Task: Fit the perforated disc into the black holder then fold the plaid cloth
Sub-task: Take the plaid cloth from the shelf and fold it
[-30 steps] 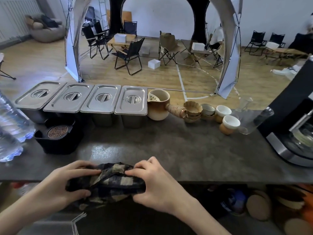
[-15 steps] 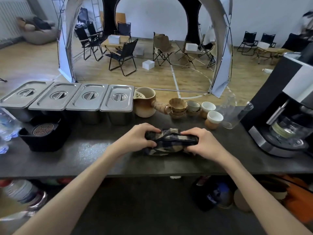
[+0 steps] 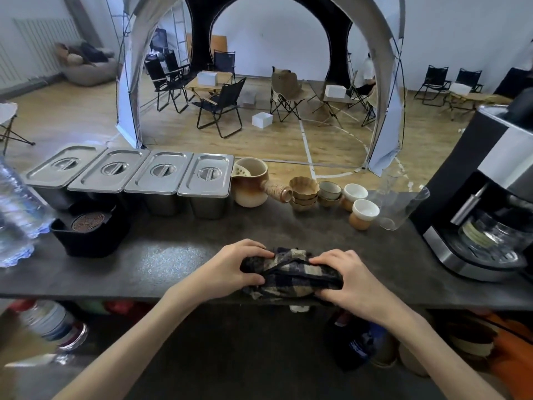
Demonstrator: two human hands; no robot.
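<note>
The plaid cloth (image 3: 291, 275), dark with beige checks, lies bunched into a thick roll at the front edge of the dark counter (image 3: 178, 264). My left hand (image 3: 236, 268) grips its left end and my right hand (image 3: 344, 277) grips its right end. Far to the left, the perforated disc (image 3: 89, 221) sits flat in the top of the black holder (image 3: 92, 236), apart from both hands.
Four lidded steel pans (image 3: 161, 176) line the counter's back. A ceramic side-handled pot (image 3: 250, 183), small cups (image 3: 362, 213) and a tipped glass beaker (image 3: 401, 207) stand right of them. A coffee machine (image 3: 487, 203) fills the right end, a water bottle (image 3: 17, 215) the left.
Both hands carried the cloth from the near left edge towards the counter's middle and kept hold of it. The view shifted with my head.
</note>
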